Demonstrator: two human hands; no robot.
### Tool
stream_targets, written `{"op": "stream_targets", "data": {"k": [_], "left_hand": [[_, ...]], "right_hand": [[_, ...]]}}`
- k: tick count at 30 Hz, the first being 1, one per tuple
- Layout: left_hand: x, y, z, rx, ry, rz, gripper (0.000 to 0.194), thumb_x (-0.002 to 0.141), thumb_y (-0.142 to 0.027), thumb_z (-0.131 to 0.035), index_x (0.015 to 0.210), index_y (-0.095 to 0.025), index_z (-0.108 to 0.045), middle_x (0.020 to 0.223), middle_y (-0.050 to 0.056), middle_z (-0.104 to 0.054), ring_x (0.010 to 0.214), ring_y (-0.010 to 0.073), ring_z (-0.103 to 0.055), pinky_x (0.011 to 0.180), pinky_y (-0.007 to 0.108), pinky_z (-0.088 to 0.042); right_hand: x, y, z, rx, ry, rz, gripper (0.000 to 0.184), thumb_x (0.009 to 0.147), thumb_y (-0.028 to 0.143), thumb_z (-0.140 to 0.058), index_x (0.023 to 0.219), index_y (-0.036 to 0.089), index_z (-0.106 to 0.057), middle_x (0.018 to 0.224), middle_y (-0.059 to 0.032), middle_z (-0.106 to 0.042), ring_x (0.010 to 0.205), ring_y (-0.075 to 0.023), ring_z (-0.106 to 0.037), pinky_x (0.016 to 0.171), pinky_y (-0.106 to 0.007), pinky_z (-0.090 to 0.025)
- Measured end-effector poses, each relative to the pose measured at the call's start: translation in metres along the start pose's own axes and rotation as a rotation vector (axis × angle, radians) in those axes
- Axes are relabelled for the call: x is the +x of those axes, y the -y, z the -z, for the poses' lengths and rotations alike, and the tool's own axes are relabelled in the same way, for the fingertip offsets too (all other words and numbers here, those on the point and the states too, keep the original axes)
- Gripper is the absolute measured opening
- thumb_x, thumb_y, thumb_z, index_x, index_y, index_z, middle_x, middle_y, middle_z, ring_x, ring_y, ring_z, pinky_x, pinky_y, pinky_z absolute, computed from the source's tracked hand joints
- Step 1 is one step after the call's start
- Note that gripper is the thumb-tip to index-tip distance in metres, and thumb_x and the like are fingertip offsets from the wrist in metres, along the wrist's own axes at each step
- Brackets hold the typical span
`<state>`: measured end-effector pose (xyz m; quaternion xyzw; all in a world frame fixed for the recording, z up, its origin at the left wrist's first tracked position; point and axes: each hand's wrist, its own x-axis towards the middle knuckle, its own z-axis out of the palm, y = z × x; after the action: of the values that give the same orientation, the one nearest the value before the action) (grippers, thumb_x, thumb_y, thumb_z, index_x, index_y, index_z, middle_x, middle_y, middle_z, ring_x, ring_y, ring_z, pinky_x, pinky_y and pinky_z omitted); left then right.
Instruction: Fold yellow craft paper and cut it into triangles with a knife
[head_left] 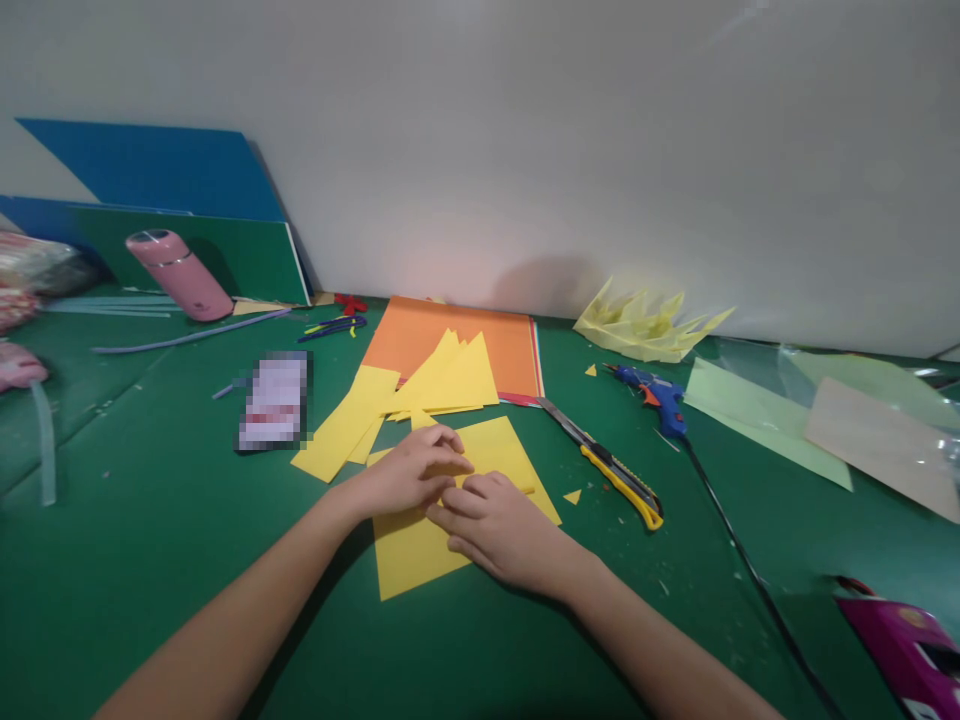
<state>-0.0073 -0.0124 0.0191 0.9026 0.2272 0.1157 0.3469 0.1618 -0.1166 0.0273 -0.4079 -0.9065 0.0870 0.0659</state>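
Note:
My left hand [412, 472] and my right hand [502, 530] meet over a yellow sheet of paper [409, 570] on the green table. Fingers of both hands are bent inward and closed around a small yellow paper piece [529, 490], of which only an end shows past my right hand; the rest is hidden. Just beyond them lie cut yellow paper triangles [457, 375] and yellow paper strips [345, 425]. To the right of my right hand rests a yellow utility knife [611, 470] with its blade out.
Orange paper [405, 330] lies under the triangles. A phone [274, 400] and a pink bottle [184, 277] are on the left. At right are a blue glue gun [660, 395] with its cord [742, 570], a pale yellow spiky paper piece [649, 330] and a magenta package [900, 640].

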Motion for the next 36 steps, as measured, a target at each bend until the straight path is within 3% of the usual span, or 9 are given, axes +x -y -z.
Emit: {"op": "stream_targets", "data": {"k": [8,19,26,36], "left_hand": [[0.001,0.001,0.000,-0.015,-0.003,0.016,0.024,0.084,-0.011,-0.053,0.100,-0.024,-0.067,0.109,0.006,-0.054,0.107,0.0213,-0.052,0.093,0.040,-0.045],[0.000,-0.001,-0.001,-0.032,-0.010,0.023,0.024,0.087,-0.013,-0.050,0.101,-0.023,-0.067,0.108,0.006,-0.053,0.105,0.0204,-0.052,0.092,0.038,-0.046],[0.000,0.001,0.001,-0.003,0.009,-0.016,0.027,0.085,-0.009,-0.051,0.103,-0.023,-0.065,0.110,0.006,-0.053,0.108,0.0210,-0.051,0.095,0.039,-0.044],[-0.001,-0.002,0.001,-0.007,-0.011,-0.023,0.025,0.090,-0.011,-0.044,0.102,-0.022,-0.064,0.108,0.007,-0.054,0.105,0.0198,-0.052,0.089,0.038,-0.047]], "right_hand": [[0.002,0.001,-0.001,-0.017,0.003,0.000,0.033,0.097,0.029,-0.040,0.127,0.021,-0.050,0.107,-0.0071,-0.060,0.097,-0.0228,-0.048,0.078,-0.037,-0.040],[0.000,0.005,-0.001,0.077,-0.039,-0.075,0.029,0.095,0.026,-0.045,0.122,0.022,-0.055,0.108,-0.0096,-0.058,0.103,-0.0239,-0.047,0.088,-0.041,-0.040],[-0.004,0.003,-0.009,0.136,-0.116,-0.092,0.035,0.093,0.025,-0.046,0.126,0.015,-0.052,0.118,-0.0111,-0.056,0.113,-0.0247,-0.044,0.100,-0.042,-0.037],[-0.004,0.001,-0.011,0.099,-0.115,-0.062,0.035,0.094,0.026,-0.044,0.127,0.016,-0.051,0.110,-0.0100,-0.059,0.109,-0.0249,-0.046,0.095,-0.043,-0.039]]}}
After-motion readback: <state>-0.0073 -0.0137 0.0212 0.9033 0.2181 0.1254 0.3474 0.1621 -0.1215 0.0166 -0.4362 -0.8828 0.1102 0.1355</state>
